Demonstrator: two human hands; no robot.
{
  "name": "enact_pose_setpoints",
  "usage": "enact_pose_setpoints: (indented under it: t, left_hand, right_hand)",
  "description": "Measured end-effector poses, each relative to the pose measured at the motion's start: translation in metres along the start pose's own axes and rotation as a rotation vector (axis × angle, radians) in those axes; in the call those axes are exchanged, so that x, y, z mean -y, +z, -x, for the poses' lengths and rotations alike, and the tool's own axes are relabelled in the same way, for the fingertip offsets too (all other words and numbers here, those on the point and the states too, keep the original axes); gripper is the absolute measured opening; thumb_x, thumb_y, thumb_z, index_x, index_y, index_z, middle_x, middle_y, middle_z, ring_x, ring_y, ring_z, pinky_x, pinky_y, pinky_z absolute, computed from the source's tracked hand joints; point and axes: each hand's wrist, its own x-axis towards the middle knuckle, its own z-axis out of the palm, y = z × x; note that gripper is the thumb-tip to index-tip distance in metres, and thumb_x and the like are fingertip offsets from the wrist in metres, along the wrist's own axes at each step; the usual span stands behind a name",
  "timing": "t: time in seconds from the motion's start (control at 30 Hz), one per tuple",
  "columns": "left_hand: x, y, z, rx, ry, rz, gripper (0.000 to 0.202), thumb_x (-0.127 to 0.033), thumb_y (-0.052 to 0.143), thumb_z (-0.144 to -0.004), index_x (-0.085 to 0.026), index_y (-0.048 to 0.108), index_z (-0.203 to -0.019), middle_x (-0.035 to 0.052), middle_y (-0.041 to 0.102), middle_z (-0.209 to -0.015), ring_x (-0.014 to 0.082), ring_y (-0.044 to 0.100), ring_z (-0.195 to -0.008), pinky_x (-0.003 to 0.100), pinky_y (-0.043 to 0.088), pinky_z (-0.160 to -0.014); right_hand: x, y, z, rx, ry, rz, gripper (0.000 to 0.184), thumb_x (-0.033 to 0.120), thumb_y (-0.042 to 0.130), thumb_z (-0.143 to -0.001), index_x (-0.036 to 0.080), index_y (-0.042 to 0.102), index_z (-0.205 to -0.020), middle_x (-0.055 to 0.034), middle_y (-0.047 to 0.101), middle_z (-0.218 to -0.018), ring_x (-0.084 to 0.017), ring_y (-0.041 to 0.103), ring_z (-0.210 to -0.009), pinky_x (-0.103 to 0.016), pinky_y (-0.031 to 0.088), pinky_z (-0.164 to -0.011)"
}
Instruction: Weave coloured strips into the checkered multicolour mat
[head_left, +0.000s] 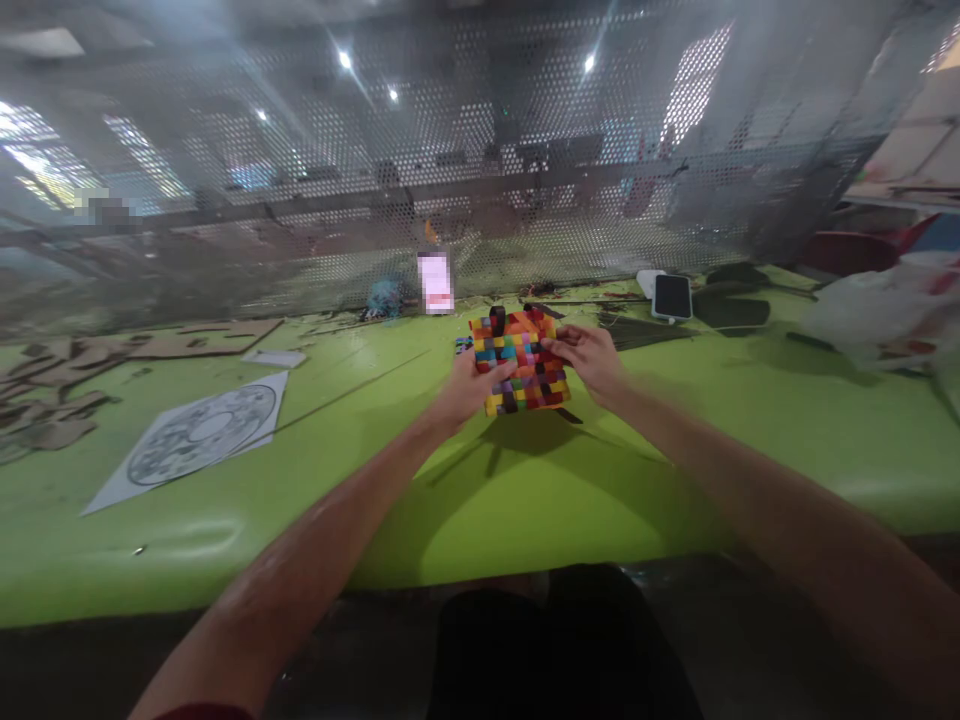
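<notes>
A small woven piece (529,375) in many bright colours, like a little basket or bag of flat strips, is held up over the green table. My left hand (474,385) grips its left side, the thumb lying across the front. At its upper right edge, my right hand (589,358) pinches the piece between thumb and fingers. Dark strip ends (497,320) curl out at the top, and another dark strip (568,415) sticks out below. The far side of the weave is hidden.
On the green table (525,510), a printed sheet with a round pattern (206,428) and brown cut pieces (67,395) lie left. A phone (671,297) rests at the back right, near a clear plastic bag (885,310). A perforated metal screen (375,190) rises behind.
</notes>
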Motion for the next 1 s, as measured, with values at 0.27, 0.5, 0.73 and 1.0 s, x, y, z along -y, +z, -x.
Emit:
enact_pose_setpoints:
  t: [0.27, 0.5, 0.73, 1.0]
  left_hand:
    - [0.010, -0.002, -0.007, -0.172, 0.008, -0.123, 0.024, -0.033, 0.086, -0.077, -0.016, 0.077, -0.091, 0.0047, 0.077, -0.085, 0.0168, 0.069, -0.074, 0.035, 0.061, -0.078]
    - [0.010, 0.001, -0.005, -0.122, 0.058, -0.148, 0.030, -0.039, 0.088, -0.073, -0.015, 0.078, -0.089, 0.0017, 0.074, -0.077, 0.0130, 0.065, -0.067, 0.027, 0.057, -0.069]
    - [-0.002, 0.001, 0.001, -0.003, 0.030, 0.043, 0.046, -0.044, 0.096, -0.061, -0.015, 0.079, -0.091, 0.0036, 0.078, -0.085, 0.0149, 0.071, -0.073, 0.034, 0.064, -0.081]
    - [-0.013, -0.003, 0.003, 0.044, -0.072, 0.179, 0.042, -0.034, 0.101, -0.051, -0.016, 0.080, -0.083, 0.0044, 0.080, -0.084, 0.0189, 0.076, -0.076, 0.042, 0.065, -0.087]
  right_hand:
    - [0.012, 0.002, 0.004, -0.126, -0.430, 0.583, 0.016, 0.034, 0.076, -0.085, 0.022, 0.070, -0.094, -0.0081, 0.071, -0.097, -0.023, 0.068, -0.082, -0.042, 0.059, -0.080]
    - [0.013, 0.018, 0.018, 0.070, -0.504, 0.671, 0.018, 0.024, 0.067, -0.093, 0.027, 0.081, -0.103, -0.0077, 0.075, -0.110, -0.029, 0.069, -0.110, -0.049, 0.055, -0.102]
    - [0.010, 0.019, 0.020, 0.036, -0.528, 0.617, 0.020, 0.023, 0.068, -0.092, 0.028, 0.082, -0.106, -0.0082, 0.072, -0.114, -0.027, 0.067, -0.112, -0.045, 0.055, -0.102]
    - [0.022, 0.018, 0.023, 0.086, -0.572, 0.490, 0.019, 0.025, 0.072, -0.091, 0.029, 0.082, -0.106, -0.0069, 0.067, -0.112, -0.026, 0.065, -0.112, -0.048, 0.053, -0.103]
